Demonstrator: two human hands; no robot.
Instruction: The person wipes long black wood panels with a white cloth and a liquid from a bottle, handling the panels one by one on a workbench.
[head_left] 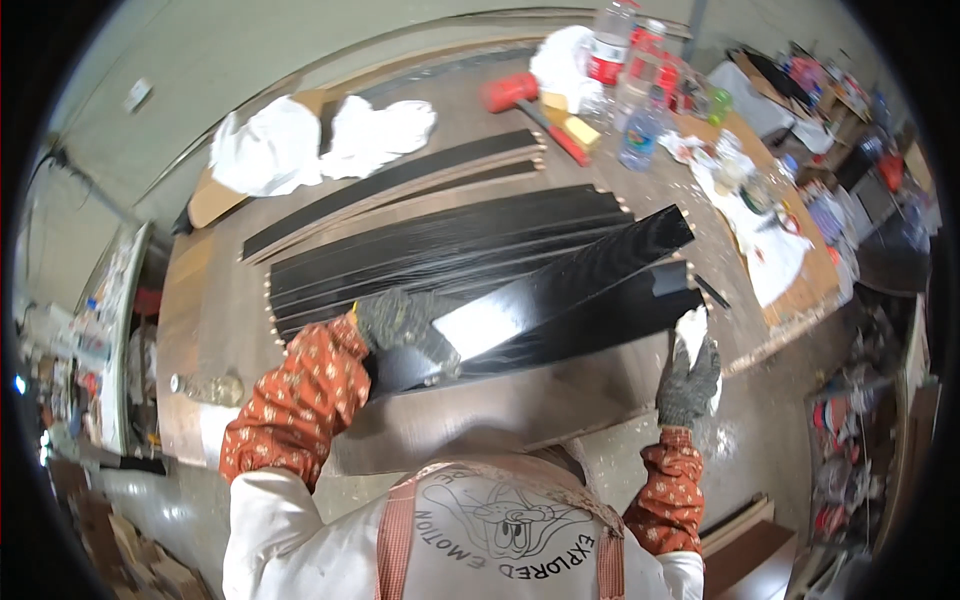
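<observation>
Low in the frame, the person's gloved left hand (405, 325) presses down on the near end of a glossy black panel (560, 285), fingers curled over its edge. At lower right, the gloved right hand (688, 375) is clenched around a white cloth (692, 330) that touches the panel's lower edge. The panel lies slanted across the centre of the counter (200, 300), tilted atop a row of similar black strips (440, 240). Its raised far end looks poorly supported, so hard rubbing could make it slide or tip and scratch the strips beneath. Farther off, white rags (320, 140) sit at upper left, a red mallet (515, 95) and plastic bottles (630, 70) at upper centre.
</observation>
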